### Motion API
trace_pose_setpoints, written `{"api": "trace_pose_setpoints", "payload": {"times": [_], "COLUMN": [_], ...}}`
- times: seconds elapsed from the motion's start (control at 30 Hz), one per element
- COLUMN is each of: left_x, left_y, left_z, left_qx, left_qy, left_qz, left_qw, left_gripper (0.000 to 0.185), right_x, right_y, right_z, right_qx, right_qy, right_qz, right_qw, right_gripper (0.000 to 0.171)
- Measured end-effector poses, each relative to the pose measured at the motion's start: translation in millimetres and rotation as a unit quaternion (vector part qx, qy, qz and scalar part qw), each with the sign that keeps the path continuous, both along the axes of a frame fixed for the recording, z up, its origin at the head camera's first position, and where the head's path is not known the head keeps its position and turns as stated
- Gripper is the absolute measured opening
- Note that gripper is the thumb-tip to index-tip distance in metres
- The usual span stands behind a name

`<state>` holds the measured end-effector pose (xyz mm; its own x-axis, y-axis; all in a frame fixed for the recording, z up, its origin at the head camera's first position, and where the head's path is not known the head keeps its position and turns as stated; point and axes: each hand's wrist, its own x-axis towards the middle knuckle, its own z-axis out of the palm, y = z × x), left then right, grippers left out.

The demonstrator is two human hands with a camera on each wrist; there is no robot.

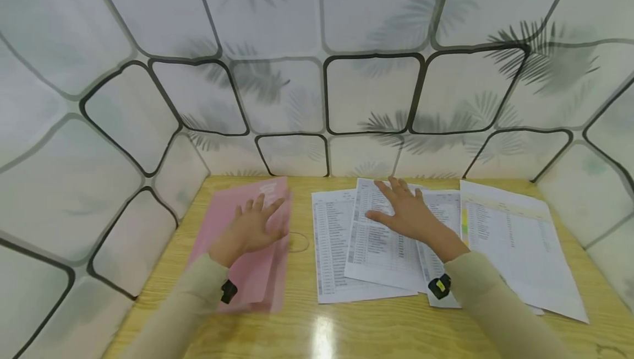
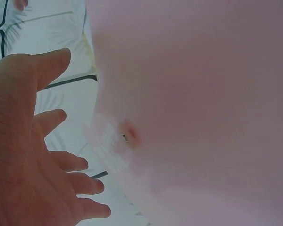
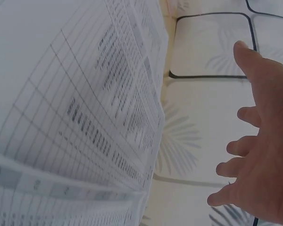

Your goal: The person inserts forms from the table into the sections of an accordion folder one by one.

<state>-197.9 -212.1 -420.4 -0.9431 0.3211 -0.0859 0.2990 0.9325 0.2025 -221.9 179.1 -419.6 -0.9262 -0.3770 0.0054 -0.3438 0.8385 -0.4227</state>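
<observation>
Left hand (image 1: 250, 229) spread over pink folder (image 1: 242, 271), right hand (image 1: 408, 213) spread over sheets (image 1: 376, 260); nothing filed yet.

Both arms in long beige sleeves, cuffs ending at the wrists. Left hand (image 1: 250, 228) and right hand (image 1: 408, 213) bare. Small black unit strapped at each wrist; the right one shows a yellow patch.
</observation>
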Motion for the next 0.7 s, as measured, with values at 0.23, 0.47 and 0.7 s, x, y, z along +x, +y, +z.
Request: {"api": "trace_pose_setpoints", "payload": {"times": [0.23,0.47,0.7], "left_x": [6.1,10.0,12.2], "left_y": [0,1,2], "left_z": [-11.1,-15.5,-18.1], "left_qx": [0.004,0.009,0.024], "left_qy": [-0.001,-0.026,-0.060], "left_qz": [0.001,0.016,0.032], "left_qw": [1.0000,0.9995,0.9974], "left_gripper": [0.077,0.080,0.083], "right_x": [7.5,13.0,19.5], "right_y": [-37,-66,-94], "right_z": [-14.6,-26.6,-32.7], "right_qx": [-0.022,-0.026,-0.024], "right_qy": [-0.029,-0.043,-0.056], "right_qz": [0.040,0.078,0.107], "right_qw": [0.999,0.996,0.992], "right_gripper": [0.093,0.091,0.091]}}
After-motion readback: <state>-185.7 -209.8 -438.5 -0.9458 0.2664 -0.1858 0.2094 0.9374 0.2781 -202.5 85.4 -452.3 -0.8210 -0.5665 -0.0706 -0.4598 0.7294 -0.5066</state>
